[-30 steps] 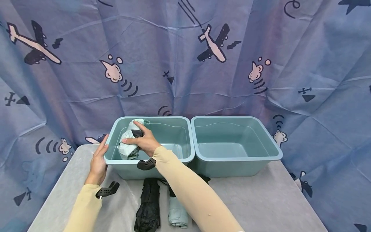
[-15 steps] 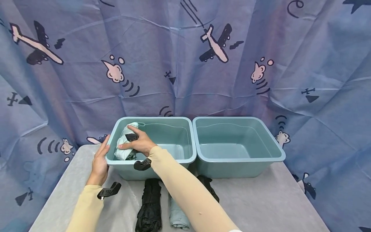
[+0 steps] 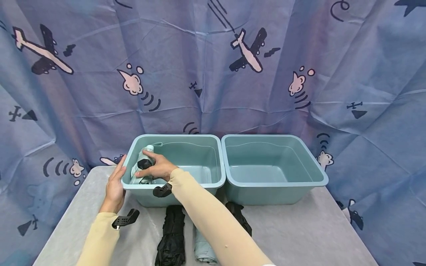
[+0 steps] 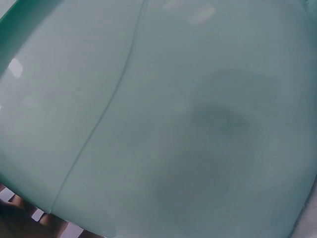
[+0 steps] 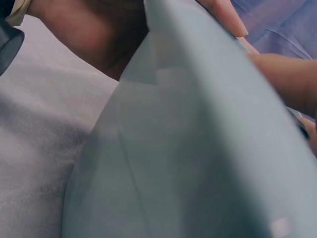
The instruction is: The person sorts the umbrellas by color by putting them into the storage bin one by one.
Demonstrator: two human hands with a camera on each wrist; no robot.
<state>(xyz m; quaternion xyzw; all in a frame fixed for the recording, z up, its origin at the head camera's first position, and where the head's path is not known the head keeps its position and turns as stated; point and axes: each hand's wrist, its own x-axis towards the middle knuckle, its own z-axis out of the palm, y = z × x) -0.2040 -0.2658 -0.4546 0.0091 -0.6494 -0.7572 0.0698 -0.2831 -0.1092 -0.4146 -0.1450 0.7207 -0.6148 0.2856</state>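
My right hand reaches into the left plastic bin, holding a folded pale green umbrella with thumb and fingers spread along it. A dark patch shows midway on the umbrella, and a thin wrist loop hangs at its far end. It lies lengthwise along the bin's left wall, its lower side hidden. Against the outside of that wall rests my left hand, fingers straight and pointing up to the rim. The bin's wall fills the left wrist view. In the right wrist view the bin's front wall covers most of the work.
A second matching bin stands right beside the first. On the grey table in front lie a folded black umbrella, a pale green one and another black one, partly under my right arm. A printed curtain hangs behind.
My right hand has lowered the pale green umbrella deeper into the left bin and moved it slightly left, toward the wall. The left hand stays on the bin's side.
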